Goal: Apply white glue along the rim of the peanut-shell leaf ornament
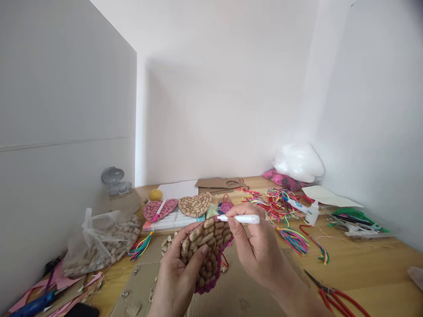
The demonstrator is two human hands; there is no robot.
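My left hand (pixel 180 275) holds up a heart-shaped piece covered in peanut shells (pixel 206 251), with a magenta edge along its lower rim. In my right hand (pixel 257 251) is a white marker pen (pixel 239 218), held level with its tip at the top of the shell piece. Behind them on the table lie a pink-painted shell heart (pixel 161 208) with a pen on it and an unpainted shell heart (pixel 194 204).
A plastic bag of peanuts (pixel 101 242) sits at the left. Coloured tassels and threads (pixel 280 207) spread at the right, near a small glue bottle (pixel 312 213). Red-handled pliers (pixel 333 294) lie at the front right. White stuffing bag (pixel 299 162) at the back.
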